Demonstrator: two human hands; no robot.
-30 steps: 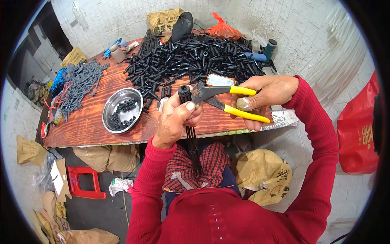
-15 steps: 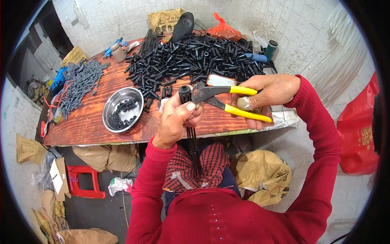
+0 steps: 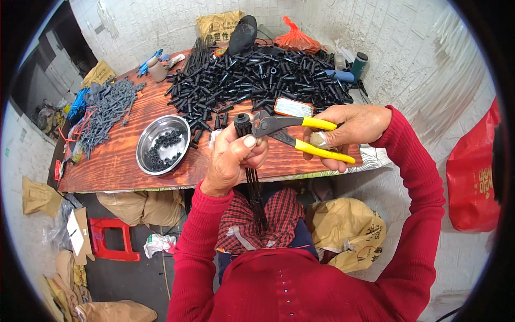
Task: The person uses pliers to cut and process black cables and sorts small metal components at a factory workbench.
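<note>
We count two hands at work, both curled closed. The left hand (image 3: 228, 163) has one black part (image 3: 243, 124) pinched between thumb and fingers, its round end up, near the middle of the worktop's front edge. From below that grip hangs one bundle of thin black strands (image 3: 255, 196), too tightly gathered for us to number, reaching down in front of one red checked cloth (image 3: 284, 212). The right hand (image 3: 359, 126) is wrapped around one pair of pliers (image 3: 288, 121) with two yellow handles, which stand spread apart. Its head is right beside the black part; we cannot tell whether its jaws touch it.

On the worktop (image 3: 115, 169) we see one steel bowl (image 3: 142, 140) near the front edge, left of the left hand, with dozens of small black rings (image 3: 167, 139) in it. One heap of black tubes (image 3: 257, 75), beyond our counting, spreads along the back edge, and one heap of grey pieces (image 3: 104, 118) lies by the left edge. Toward the back right corner we find one dark green bottle (image 3: 359, 65) and one blue cylinder (image 3: 340, 75); one orange bag (image 3: 296, 41) sits at the back edge.
</note>
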